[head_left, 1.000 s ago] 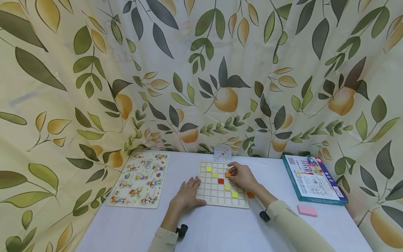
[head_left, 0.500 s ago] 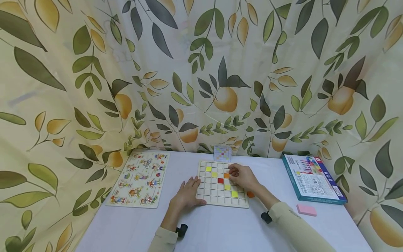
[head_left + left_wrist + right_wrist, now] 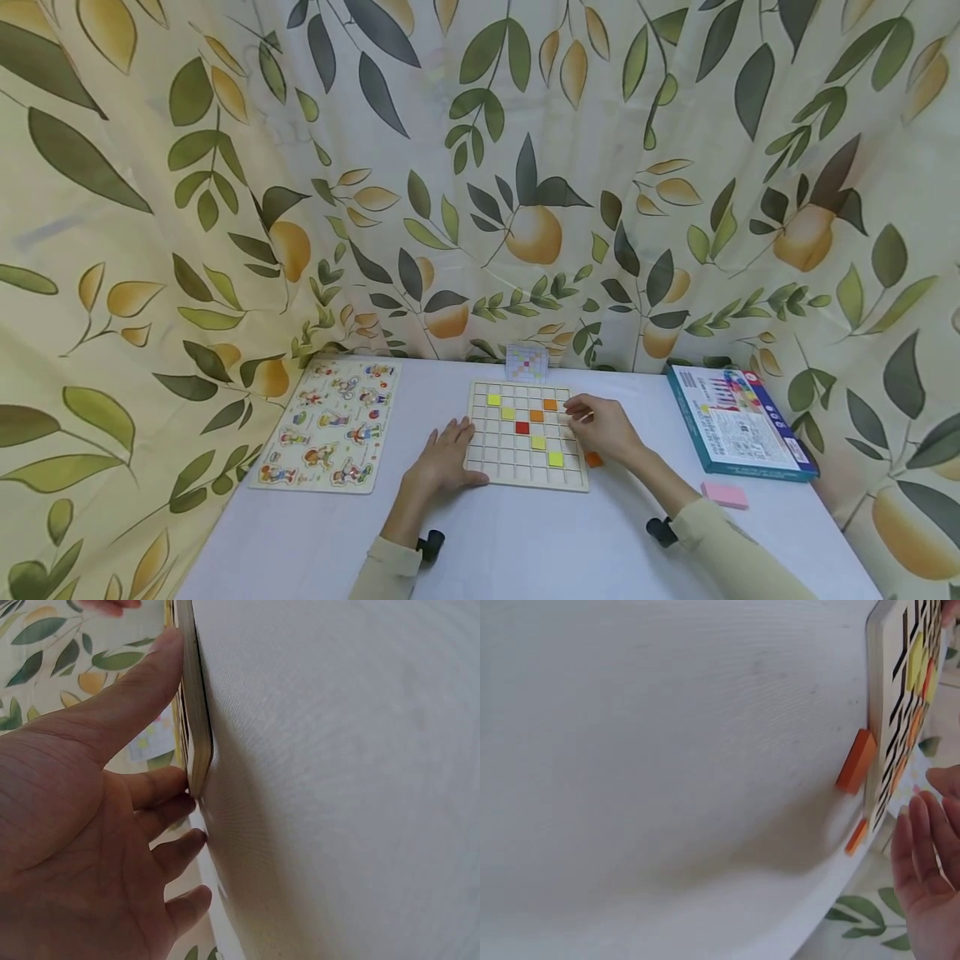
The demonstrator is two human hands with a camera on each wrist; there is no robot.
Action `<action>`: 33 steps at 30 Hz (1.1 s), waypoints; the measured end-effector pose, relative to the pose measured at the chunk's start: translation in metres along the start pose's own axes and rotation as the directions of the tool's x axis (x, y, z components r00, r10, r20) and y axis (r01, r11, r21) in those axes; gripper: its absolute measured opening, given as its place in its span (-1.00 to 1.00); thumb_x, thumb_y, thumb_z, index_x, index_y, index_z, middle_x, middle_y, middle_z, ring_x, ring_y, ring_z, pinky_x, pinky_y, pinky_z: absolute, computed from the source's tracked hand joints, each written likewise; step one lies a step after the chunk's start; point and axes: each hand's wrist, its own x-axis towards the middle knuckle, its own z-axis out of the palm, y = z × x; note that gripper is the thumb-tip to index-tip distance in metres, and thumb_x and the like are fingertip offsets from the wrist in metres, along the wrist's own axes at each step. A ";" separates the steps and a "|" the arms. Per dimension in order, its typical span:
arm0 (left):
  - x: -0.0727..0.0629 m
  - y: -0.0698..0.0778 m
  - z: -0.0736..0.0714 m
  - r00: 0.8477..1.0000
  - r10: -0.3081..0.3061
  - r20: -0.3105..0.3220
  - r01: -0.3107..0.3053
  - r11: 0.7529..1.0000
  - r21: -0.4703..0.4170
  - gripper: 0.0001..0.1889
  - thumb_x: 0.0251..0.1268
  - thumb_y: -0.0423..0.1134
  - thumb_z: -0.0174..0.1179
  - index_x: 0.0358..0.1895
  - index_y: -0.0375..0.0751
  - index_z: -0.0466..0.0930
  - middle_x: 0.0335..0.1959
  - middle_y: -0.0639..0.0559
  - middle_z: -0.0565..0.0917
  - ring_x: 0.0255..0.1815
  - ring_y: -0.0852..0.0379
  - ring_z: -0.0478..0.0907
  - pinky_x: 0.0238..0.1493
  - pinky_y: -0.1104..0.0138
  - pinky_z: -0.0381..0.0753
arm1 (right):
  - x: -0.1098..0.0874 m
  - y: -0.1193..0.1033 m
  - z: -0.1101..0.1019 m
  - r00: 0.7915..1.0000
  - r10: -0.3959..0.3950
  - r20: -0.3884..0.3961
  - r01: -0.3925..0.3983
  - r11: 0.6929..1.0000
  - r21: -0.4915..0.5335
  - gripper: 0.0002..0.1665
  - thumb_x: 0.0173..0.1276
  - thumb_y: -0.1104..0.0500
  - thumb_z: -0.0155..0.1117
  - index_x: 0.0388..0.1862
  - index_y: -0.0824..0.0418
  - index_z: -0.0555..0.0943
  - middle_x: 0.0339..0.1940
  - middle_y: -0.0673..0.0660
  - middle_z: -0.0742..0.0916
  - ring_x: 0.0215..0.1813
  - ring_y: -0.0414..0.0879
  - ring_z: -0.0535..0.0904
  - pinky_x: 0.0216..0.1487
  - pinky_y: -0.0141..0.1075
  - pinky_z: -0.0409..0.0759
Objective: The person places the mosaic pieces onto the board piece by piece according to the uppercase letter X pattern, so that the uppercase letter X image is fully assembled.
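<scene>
A pale square grid board (image 3: 483,460) lies mid-table, with several yellow tiles, one red tile (image 3: 522,427) and two orange tiles (image 3: 536,416) in its cells. My left hand (image 3: 442,460) rests at its near left corner; in the left wrist view the thumb (image 3: 146,686) lies along one edge, fingers extended. Over the board's right edge is my right hand (image 3: 609,429), fingers fairly straight, nothing visible in them. A loose orange tile (image 3: 594,459) lies by that edge below the hand. In the right wrist view, two loose orange tiles (image 3: 856,762) show beside the board.
A small pattern card (image 3: 527,363) stands behind the board. To the left lies a picture puzzle board (image 3: 330,427). A teal-sided box (image 3: 742,421) and a pink block (image 3: 724,494) are on the right. Leaf-patterned cloth (image 3: 480,200) hangs behind the white table.
My right hand has moved right and slightly nearer, off the upper right cells. A second orange tile now shows in a cell there. My left hand stays on the board's corner.
</scene>
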 end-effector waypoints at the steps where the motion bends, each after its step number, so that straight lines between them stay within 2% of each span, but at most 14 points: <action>1: 0.000 -0.001 0.000 1.000 0.000 0.000 0.000 1.000 0.003 0.04 0.21 0.16 0.49 0.62 -0.29 0.20 0.67 -0.20 0.16 0.71 -0.18 -0.01 0.67 -0.14 -0.04 | -0.002 0.002 -0.001 1.000 0.001 0.003 -0.001 1.000 -0.007 -0.67 0.36 0.26 0.45 0.10 0.22 0.71 -0.09 0.06 0.79 -0.07 -0.06 0.69 0.04 -0.11 0.74; 8: 0.000 -0.003 -0.001 1.000 -0.003 -0.005 0.003 1.000 -0.002 0.04 0.20 0.17 0.49 0.62 -0.28 0.21 0.68 -0.20 0.16 0.71 -0.17 0.00 0.67 -0.13 -0.03 | -0.019 0.010 -0.012 0.999 0.005 0.044 -0.003 1.000 -0.031 -0.68 0.33 0.30 0.43 0.07 0.23 0.72 -0.13 0.01 0.78 -0.08 -0.07 0.68 -0.02 -0.13 0.74; 12: 0.000 -0.004 0.000 1.000 0.001 -0.011 -0.001 1.000 -0.007 0.04 0.19 0.15 0.50 0.61 -0.30 0.21 0.67 -0.21 0.16 0.70 -0.18 0.00 0.66 -0.15 -0.04 | -0.028 0.012 -0.019 0.993 0.013 0.121 -0.009 0.999 -0.039 -0.57 0.24 0.38 0.42 0.11 0.19 0.71 -0.06 0.01 0.77 0.01 -0.04 0.66 0.10 -0.04 0.71; 17: 0.001 -0.006 0.001 1.000 -0.005 -0.012 0.005 1.000 -0.010 0.05 0.18 0.17 0.50 0.61 -0.28 0.21 0.67 -0.20 0.16 0.71 -0.18 -0.01 0.67 -0.14 -0.05 | -0.037 0.013 -0.022 0.977 0.021 0.212 -0.013 0.999 -0.041 -0.44 0.16 0.45 0.41 0.17 0.17 0.69 -0.07 0.00 0.75 0.00 -0.05 0.62 0.15 0.00 0.67; 23: 0.003 -0.004 0.001 1.000 0.000 -0.008 0.000 1.000 -0.013 0.05 0.19 0.17 0.50 0.62 -0.26 0.20 0.68 -0.18 0.16 0.71 -0.17 -0.02 0.67 -0.14 -0.06 | -0.042 0.017 -0.022 0.972 0.035 0.232 -0.026 0.999 -0.045 -0.38 0.07 0.45 0.47 0.17 0.16 0.69 -0.10 -0.04 0.74 -0.06 -0.10 0.59 0.13 -0.07 0.67; 30: 0.002 -0.003 0.002 1.000 0.005 -0.006 -0.005 1.000 -0.005 0.05 0.20 0.18 0.49 0.62 -0.27 0.20 0.68 -0.19 0.16 0.71 -0.17 -0.01 0.67 -0.13 -0.04 | -0.048 0.019 -0.021 0.974 0.063 0.216 -0.059 0.998 -0.026 -0.37 0.09 0.40 0.50 0.21 0.19 0.66 -0.19 -0.03 0.71 -0.13 -0.08 0.58 -0.07 -0.33 0.65; 33: 0.001 -0.002 0.003 1.000 0.006 -0.008 -0.006 1.000 0.002 0.05 0.19 0.18 0.49 0.62 -0.28 0.20 0.67 -0.19 0.16 0.71 -0.17 0.00 0.67 -0.13 -0.03 | -0.050 0.021 -0.021 0.975 0.061 0.214 -0.058 0.998 -0.020 -0.34 0.09 0.39 0.52 0.24 0.21 0.64 -0.21 -0.01 0.69 -0.15 -0.09 0.57 -0.12 -0.37 0.63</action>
